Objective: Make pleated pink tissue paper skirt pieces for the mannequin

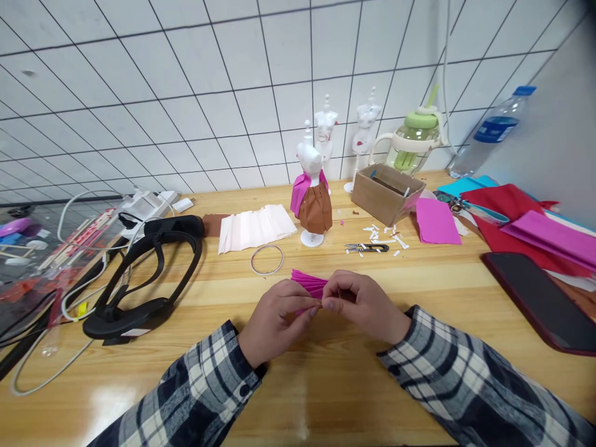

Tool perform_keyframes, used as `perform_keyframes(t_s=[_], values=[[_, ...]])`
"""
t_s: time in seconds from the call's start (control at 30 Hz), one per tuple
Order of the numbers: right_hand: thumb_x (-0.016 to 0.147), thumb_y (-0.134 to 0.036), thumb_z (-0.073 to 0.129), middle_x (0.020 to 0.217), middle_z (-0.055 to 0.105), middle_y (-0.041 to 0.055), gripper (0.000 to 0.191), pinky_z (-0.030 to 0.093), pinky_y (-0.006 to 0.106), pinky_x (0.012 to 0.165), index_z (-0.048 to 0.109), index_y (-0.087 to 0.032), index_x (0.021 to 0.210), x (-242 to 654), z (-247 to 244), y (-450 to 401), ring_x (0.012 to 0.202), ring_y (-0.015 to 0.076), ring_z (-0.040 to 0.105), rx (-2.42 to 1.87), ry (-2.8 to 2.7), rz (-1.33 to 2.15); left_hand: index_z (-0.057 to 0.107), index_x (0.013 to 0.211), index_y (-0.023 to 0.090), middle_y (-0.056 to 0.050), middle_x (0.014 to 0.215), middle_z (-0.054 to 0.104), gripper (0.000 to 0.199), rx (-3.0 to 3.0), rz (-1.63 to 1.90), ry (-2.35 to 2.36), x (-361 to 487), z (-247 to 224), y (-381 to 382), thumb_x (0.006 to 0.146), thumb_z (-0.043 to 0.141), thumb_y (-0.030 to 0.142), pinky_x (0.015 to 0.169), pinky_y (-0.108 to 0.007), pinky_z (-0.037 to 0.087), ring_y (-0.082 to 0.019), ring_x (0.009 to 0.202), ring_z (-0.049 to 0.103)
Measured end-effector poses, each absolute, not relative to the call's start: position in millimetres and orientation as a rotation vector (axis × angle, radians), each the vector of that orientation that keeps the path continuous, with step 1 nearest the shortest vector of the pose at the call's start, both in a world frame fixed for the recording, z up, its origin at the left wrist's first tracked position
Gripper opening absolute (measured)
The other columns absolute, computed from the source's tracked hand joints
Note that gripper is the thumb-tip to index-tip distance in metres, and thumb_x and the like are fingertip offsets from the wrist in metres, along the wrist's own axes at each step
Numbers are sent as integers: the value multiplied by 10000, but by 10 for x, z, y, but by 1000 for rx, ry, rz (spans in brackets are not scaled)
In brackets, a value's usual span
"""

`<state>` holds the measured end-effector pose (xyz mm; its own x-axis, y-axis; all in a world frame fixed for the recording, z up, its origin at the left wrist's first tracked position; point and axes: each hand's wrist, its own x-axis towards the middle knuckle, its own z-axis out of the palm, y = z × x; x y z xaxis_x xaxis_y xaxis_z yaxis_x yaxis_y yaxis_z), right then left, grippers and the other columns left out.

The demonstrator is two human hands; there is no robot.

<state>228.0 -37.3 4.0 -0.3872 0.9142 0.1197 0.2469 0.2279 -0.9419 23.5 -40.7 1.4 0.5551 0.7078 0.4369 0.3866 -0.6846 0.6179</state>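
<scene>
Between my two hands is a piece of pleated magenta crepe paper (307, 282), its folds fanning out toward the far left. My left hand (282, 313) pinches its near edge between thumb and fingers. From the other side my right hand (361, 304) pinches the same paper, fingertips almost touching those of the left. Part of the paper is hidden behind my fingers. Just beyond stands a small white mannequin (310, 158) dressed in a brown pleated skirt (316, 209) and a magenta piece (302, 192). A thin ring (267, 273) lies to the left of the paper.
Thread snips (367, 248) lie among white scraps. A cardboard box (388, 194), cup (414, 143) and bottle (491, 133) stand at the back right. A phone (542, 301) lies right, a black headset strap (193, 267) left. Pale pleated paper (256, 228) lies behind the ring.
</scene>
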Motion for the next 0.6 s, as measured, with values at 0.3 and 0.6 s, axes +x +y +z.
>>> perform_keyframes(t_s=[0.3, 0.6], values=[[897, -503, 534, 1002, 703, 83, 465, 473, 298, 680, 619, -196, 1237, 2488, -49, -215, 772, 164, 607, -1096, -1498, 1395, 615, 1237, 231, -68, 1028, 719, 368, 2295, 863, 1165, 142, -38, -339, 880, 628, 318, 816, -353, 490, -204, 912, 636], [766, -102, 631, 936, 707, 16, 916, 444, 407, 877, 149, -228, 1534, 2433, -262, -142, 907, 219, 619, -1346, -2127, 752, 615, 1219, 204, -93, 1155, 678, 337, 2436, 818, 1184, 158, -27, -329, 897, 591, 303, 960, -430, 451, -240, 1074, 590]])
